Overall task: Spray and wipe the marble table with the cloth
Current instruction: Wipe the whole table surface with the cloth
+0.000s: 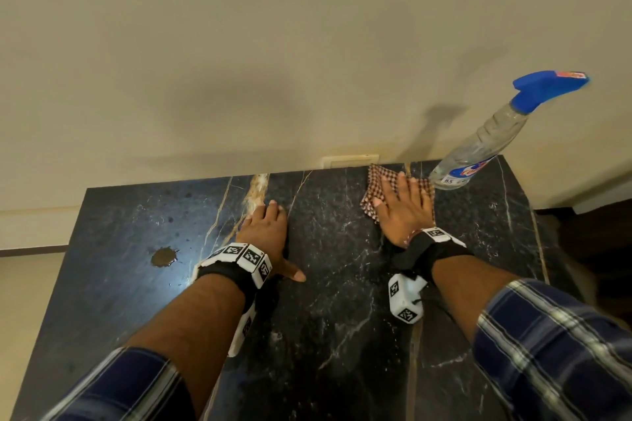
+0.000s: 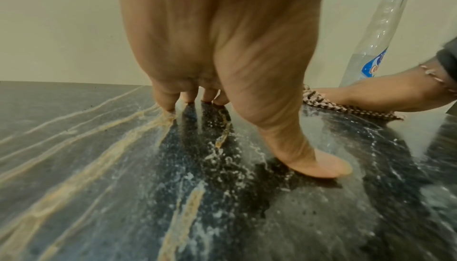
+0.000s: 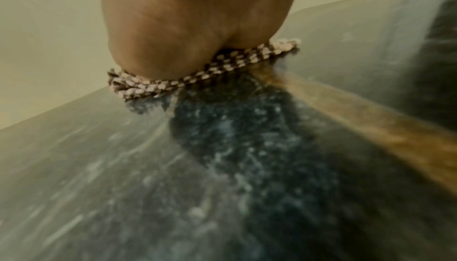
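The dark marble table has pale and tan veins. My right hand lies flat, fingers spread, pressing a brown-and-pink checked cloth onto the far right part of the top, near the wall. The folded cloth shows under the palm in the right wrist view, and again as the cloth in the left wrist view. My left hand rests on the marble at the centre, fingertips and thumb touching the surface, holding nothing. A clear spray bottle with a blue trigger head stands just right of the cloth.
A brown spill with small splashes sits on the left part of the table. A beige wall runs along the far edge, with a small wall plate behind the table. The floor drops away on the left and right.
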